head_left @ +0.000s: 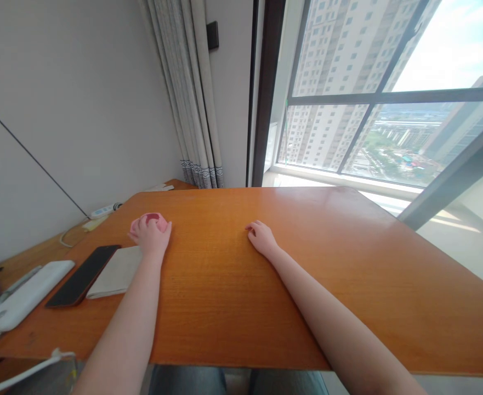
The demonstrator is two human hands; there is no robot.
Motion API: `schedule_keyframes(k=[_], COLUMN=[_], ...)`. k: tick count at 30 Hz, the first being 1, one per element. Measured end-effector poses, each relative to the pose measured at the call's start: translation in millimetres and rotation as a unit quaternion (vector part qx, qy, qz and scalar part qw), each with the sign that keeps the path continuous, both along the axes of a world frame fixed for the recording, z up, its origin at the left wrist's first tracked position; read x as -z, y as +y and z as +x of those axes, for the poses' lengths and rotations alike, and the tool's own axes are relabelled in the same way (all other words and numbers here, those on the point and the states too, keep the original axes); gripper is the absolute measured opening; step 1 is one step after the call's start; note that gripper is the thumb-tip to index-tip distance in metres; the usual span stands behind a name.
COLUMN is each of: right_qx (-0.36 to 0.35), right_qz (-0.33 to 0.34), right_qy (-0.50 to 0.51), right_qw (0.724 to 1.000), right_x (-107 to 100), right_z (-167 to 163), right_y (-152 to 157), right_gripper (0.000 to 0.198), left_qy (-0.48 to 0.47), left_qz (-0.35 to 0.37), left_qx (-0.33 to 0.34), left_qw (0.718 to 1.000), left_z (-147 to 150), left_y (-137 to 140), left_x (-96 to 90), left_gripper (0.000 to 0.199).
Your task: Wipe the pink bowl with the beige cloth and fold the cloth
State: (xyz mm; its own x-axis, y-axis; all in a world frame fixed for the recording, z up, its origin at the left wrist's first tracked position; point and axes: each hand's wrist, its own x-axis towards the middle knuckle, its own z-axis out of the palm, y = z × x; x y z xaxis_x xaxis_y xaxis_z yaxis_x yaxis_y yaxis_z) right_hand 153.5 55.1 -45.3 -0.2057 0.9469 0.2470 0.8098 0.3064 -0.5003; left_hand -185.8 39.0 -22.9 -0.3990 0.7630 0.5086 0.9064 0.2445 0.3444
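Observation:
My left hand (153,235) is wrapped over a small pink object (154,215) with a darker red part on top, at the left of the wooden table (225,285). The fingers cover much of it, so its exact kind cannot be made out. Near the middle of the tabletop rests my right hand (261,237), its fingers loosely curled in, with nothing visible in them. Just below my left hand lies a folded beige cloth (113,274), partly behind the left forearm.
Beside the cloth are a black phone-like slab (83,276) and a white flat device (29,293). A power strip (103,210) lies by the wall. A white cable (27,374) hangs at the front left edge. Beyond the table are a curtain (187,93) and a window (348,131).

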Motion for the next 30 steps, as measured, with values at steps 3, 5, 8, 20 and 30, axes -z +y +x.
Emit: schedule_keyframes(k=[3, 5, 8, 20, 30], right_qx=[-0.003, 0.0, 0.016, 0.106, 0.052], right_qz=[-0.001, 0.003, -0.005, -0.003, -0.019], right_qy=[0.002, 0.009, 0.071, 0.412, 0.44], right_qw=[1.0, 1.0, 0.997, 0.905, 0.897], right_x=[-0.2, 0.8, 5.0, 11.3, 7.5], right_z=[-0.1, -0.5, -0.5, 10.1, 7.0], right_y=[0.1, 1.7, 7.0, 24.1, 19.3], right_gripper=[0.027, 0.023, 0.036, 0.063, 0.03], left_qy=[-0.025, -0.039, -0.026, -0.002, -0.034], left_qz=[-0.003, 0.006, 0.053, 0.058, 0.024], left_qx=[-0.044, -0.034, 0.002, 0.459, 0.523], left_qw=[0.999, 0.999, 0.998, 0.887, 0.851], left_z=[1.4, 2.0, 9.9, 195.9, 205.2], left_y=[2.2, 2.7, 2.9, -16.5, -22.1], left_x=[1.9, 0.6, -4.8, -8.6, 7.9], left_gripper=[0.034, 0.028, 0.023, 0.015, 0.016])
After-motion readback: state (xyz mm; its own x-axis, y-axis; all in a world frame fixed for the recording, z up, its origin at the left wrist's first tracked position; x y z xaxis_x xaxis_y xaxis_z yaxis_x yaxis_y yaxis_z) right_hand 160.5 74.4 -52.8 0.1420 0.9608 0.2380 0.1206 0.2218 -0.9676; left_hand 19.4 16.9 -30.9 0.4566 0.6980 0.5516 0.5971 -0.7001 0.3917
